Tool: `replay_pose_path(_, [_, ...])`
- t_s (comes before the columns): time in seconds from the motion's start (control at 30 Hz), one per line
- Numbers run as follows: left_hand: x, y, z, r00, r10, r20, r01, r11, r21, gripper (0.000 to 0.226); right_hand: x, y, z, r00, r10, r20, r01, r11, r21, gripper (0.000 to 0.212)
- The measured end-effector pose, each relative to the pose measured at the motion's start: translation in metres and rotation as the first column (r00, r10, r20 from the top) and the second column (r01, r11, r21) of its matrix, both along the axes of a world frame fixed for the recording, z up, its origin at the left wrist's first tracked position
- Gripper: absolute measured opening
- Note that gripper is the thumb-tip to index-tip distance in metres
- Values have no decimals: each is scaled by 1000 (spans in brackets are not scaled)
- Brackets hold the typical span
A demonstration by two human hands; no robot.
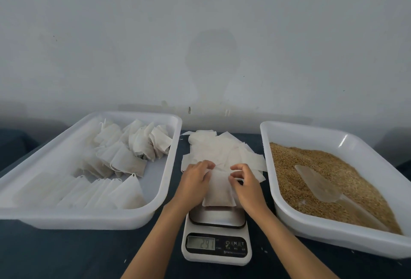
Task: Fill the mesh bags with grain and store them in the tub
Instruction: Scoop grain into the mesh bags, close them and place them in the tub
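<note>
A scale [216,241] sits near centre on the surface [66,254], a filled bag [219,192] on its platform, empty bags [222,147] heaped behind. Left, a tub [89,218] holds filled bags [120,156]; right, a tray [333,241] holds grain [311,167] and a scoop [318,183].

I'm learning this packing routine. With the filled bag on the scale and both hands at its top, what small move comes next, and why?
Probably draw the top closed: both the left hand and right hand pinch the upper edge of the filled bag, which rests on the scale, already weighed. Then it likely joins the filled bags in the left tub.
</note>
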State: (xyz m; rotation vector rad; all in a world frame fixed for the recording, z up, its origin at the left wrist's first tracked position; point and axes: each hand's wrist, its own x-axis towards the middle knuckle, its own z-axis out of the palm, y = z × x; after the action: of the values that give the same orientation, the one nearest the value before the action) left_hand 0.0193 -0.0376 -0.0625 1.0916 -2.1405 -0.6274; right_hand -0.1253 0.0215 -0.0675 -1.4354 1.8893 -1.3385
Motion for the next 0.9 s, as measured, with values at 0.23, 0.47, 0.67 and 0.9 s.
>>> replay_pose_path(0.23, [-15, -1, 19, 992, 59, 110, -65, 997, 52, 20, 7, 3, 4, 1000, 13, 13, -12, 997, -73, 25])
replay_pose_path(0.47, [-9, 12, 25, 998, 30, -47, -21, 982, 188, 34, 22, 5, 28, 996, 42, 80, -25, 978, -207, 31])
replay_pose_path(0.67, [15, 31, 62, 943, 114, -313, -98, 993, 69, 25, 52, -7, 81, 981, 166, 96, -124, 932, -340, 27])
replay_pose_path(0.9, [95, 26, 108, 879, 449, -159, -471, 869, -150, 31, 113, -29, 115, 883, 460, 89, -408, 849, -336, 29])
